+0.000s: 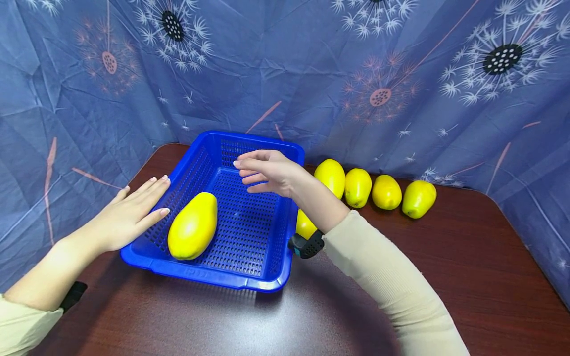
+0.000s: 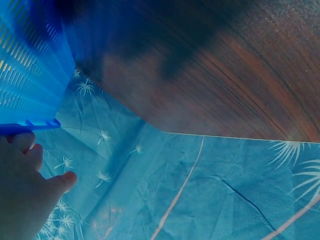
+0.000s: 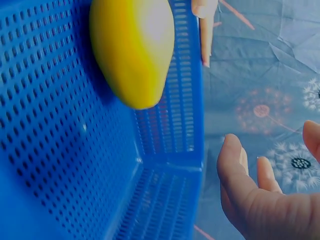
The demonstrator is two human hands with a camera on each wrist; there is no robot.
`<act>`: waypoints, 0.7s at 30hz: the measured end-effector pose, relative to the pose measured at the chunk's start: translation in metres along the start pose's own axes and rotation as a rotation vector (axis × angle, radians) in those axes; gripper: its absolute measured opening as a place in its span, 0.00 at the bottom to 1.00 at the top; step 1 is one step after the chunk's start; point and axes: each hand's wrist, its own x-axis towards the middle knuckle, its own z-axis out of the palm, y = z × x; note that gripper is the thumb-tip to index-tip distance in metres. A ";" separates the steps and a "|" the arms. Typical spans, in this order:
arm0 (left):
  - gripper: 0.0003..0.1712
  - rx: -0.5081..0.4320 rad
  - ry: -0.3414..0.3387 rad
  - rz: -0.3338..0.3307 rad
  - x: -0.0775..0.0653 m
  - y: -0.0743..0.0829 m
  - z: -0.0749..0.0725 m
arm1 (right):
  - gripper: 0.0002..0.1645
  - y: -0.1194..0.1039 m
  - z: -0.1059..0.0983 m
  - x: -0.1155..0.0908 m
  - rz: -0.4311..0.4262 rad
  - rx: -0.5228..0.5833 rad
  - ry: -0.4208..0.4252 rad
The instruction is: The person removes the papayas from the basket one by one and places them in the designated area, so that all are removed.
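Note:
A blue plastic basket with slotted walls sits on the table, and one large yellow papaya lies along its left side. My left hand rests on the basket's left rim with its fingers straight. Over the basket's far right part hovers my right hand, its fingers loosely bent and nothing between them. In the right wrist view the papaya is apart from my right hand. The left wrist view shows part of my left hand at the basket rim.
Right of the basket, several yellow fruits stand in a row, among them one at the near end and a greener one. Another yellow fruit is partly hidden by my right forearm. A blue patterned cloth hangs behind the brown table.

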 end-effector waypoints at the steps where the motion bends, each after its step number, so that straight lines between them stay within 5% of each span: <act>1: 0.37 0.000 0.000 0.000 0.000 0.000 0.000 | 0.26 0.001 0.003 0.003 0.004 0.006 0.002; 21: 0.37 0.038 -0.008 -0.011 0.000 0.001 -0.001 | 0.30 0.030 0.058 0.034 0.137 -0.032 0.046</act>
